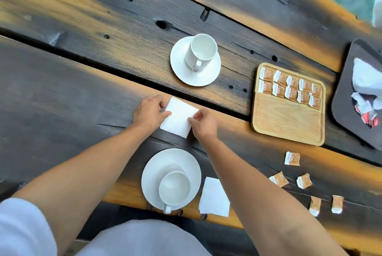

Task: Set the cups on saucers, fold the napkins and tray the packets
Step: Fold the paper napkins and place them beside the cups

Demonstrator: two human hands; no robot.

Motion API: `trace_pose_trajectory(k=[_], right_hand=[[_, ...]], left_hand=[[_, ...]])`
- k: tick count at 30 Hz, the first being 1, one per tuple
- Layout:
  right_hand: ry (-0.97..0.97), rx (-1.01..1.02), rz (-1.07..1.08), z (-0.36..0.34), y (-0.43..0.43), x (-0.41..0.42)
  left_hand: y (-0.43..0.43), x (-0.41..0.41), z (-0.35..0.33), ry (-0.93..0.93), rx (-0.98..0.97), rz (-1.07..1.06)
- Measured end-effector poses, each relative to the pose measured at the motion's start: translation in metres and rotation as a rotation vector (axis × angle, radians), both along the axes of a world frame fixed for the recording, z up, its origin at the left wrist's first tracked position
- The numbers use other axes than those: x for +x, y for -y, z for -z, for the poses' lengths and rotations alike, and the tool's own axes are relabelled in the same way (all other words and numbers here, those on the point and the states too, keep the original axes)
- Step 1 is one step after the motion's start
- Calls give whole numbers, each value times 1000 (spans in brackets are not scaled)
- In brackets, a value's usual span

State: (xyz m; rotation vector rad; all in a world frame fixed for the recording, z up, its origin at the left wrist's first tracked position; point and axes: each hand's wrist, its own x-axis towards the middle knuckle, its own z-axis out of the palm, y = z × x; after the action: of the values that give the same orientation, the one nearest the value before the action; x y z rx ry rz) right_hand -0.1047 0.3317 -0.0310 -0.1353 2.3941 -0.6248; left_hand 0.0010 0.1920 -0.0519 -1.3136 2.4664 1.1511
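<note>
A white napkin [177,118] lies folded on the table's middle. My left hand [149,112] pinches its left edge and my right hand [203,122] pinches its right edge. A white cup [203,52] stands on a saucer [179,69] farther back. Near the front edge, another cup [174,188] sits on a saucer [186,162]. A second folded napkin [215,196] lies to the right of it. The wooden tray [287,119] holds several orange packets [290,88] in two rows. Several loose packets [279,179] lie on the table at the right.
A dark tray [347,94] at the far right edge holds crumpled white paper [365,78] and torn red wrappers [370,118]. The table is rough dark and orange planks with gaps between them. My lap shows below the front edge.
</note>
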Motion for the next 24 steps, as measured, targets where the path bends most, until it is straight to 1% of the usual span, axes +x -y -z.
trace_pose_trajectory(k=[3, 8, 13, 21, 24], right_hand=[[10, 12, -68, 5, -7, 4], [-26, 4, 25, 8, -10, 1], [-41, -34, 0, 13, -9, -10], [-65, -49, -25, 13, -1, -17], [-104, -113, -39, 11, 1, -15]], left_hand=[[0, -5, 1, 3, -19, 12], [-3, -8, 3, -15, 14, 36], [4, -21, 3, -46, 65, 115], [13, -33, 9, -51, 86, 68], [16, -38, 9, -43, 75, 84]])
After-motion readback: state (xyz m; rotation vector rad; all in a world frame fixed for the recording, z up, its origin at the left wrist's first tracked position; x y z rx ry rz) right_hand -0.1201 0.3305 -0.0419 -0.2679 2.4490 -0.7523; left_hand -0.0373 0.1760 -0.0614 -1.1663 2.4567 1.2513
